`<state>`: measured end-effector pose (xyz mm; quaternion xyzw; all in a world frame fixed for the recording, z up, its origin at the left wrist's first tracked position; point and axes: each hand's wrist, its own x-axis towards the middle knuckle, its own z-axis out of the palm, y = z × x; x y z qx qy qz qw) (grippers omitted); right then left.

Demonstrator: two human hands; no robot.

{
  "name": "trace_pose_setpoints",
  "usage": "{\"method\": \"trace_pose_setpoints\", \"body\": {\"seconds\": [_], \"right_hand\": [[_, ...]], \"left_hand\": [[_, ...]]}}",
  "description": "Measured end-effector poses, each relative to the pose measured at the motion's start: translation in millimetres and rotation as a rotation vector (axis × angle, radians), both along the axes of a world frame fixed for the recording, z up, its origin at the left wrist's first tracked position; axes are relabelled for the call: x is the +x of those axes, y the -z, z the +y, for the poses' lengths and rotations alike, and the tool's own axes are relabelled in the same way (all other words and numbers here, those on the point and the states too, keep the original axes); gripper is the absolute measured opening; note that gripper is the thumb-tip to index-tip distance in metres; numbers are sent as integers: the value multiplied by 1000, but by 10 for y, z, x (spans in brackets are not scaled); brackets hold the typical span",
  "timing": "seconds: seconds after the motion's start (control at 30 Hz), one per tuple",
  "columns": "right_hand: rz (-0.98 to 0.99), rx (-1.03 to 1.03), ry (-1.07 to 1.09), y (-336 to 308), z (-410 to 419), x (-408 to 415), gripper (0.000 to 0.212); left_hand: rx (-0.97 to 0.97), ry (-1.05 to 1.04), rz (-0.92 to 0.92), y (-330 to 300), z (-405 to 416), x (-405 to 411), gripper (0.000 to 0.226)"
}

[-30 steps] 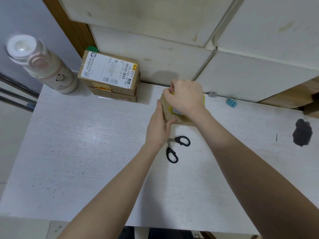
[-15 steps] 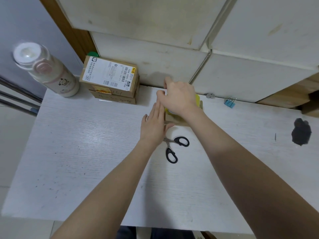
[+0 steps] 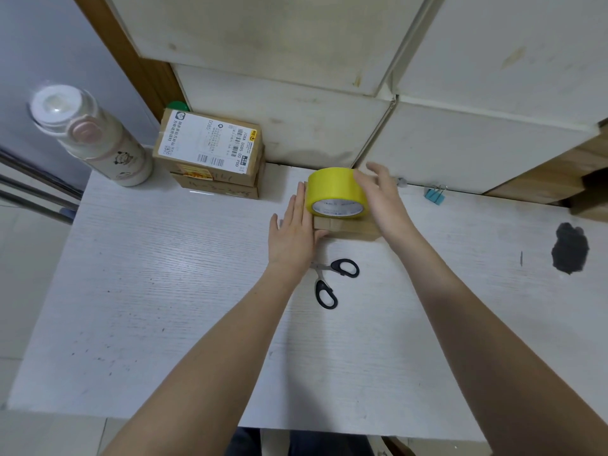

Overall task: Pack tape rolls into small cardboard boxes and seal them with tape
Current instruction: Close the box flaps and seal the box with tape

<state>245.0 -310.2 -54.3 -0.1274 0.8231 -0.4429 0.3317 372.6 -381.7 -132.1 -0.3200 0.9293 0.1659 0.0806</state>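
Observation:
A yellow tape roll [image 3: 336,192] stands on top of a small brown cardboard box [image 3: 348,228] near the back of the white table. My left hand [image 3: 293,233] lies flat with straight fingers against the box's left side. My right hand [image 3: 383,200] is beside the roll on its right, fingers relaxed and spread, holding nothing. Most of the box is hidden by the roll and my hands.
Black-handled scissors [image 3: 332,281] lie just in front of the box. Stacked cardboard boxes [image 3: 212,153] with a shipping label stand at the back left, next to a white bottle [image 3: 88,136]. A blue binder clip [image 3: 435,195] and a dark stain [image 3: 570,252] lie to the right.
My right hand has let go of the yellow roll and moved to its right side, so the roll now shows in full on the box. My left hand stays against the box.

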Motion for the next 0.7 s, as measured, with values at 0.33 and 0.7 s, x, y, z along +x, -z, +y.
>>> {"method": "trace_pose_setpoints", "body": {"seconds": [0.33,0.7], "right_hand": [[-12,-60,-79,217,125,105,57],[353,87,-261,182,98,92,37]], "left_hand": [[-117,77,-122,1,-11,-22,66],[-145,118,-182,-8,-39,-26,63]]}}
